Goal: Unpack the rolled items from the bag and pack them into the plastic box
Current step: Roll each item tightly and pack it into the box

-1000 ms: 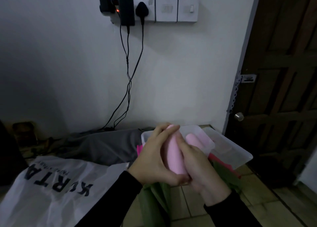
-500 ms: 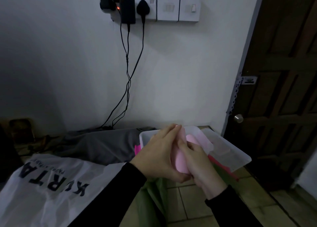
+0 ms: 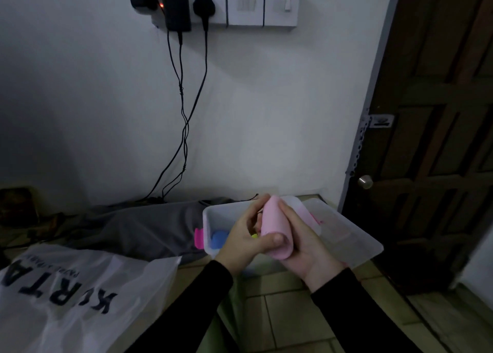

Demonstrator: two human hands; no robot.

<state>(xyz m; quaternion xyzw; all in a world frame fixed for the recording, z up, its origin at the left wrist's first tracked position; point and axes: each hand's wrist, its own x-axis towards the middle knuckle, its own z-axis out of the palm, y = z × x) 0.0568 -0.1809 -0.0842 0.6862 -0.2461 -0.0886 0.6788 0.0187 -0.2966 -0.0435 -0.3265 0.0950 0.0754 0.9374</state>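
Note:
A pale pink rolled item (image 3: 274, 227) is held upright between both hands, just above the near edge of the clear plastic box (image 3: 213, 215). My left hand (image 3: 246, 239) wraps its left side, thumb across the lower end. My right hand (image 3: 306, 243) cups it from the right and below. Inside the box lie a blue roll (image 3: 218, 239) and a bit of yellow (image 3: 254, 236); another pink roll (image 3: 301, 210) shows behind my right fingers. The white plastic bag (image 3: 80, 296) with black lettering lies at the lower left.
The box's clear lid (image 3: 354, 235) lies to its right, by a dark wooden door (image 3: 440, 139). A grey cloth (image 3: 138, 227) lies against the white wall, with black cables (image 3: 184, 112) hanging from sockets. A magenta clip (image 3: 198, 238) sticks to the box's left side. Green fabric (image 3: 226, 323) lies on the tiled floor.
Both hands have shifted right and over the box with the pink roll. My left fingers have loosened, and the blue roll inside the box is now in sight.

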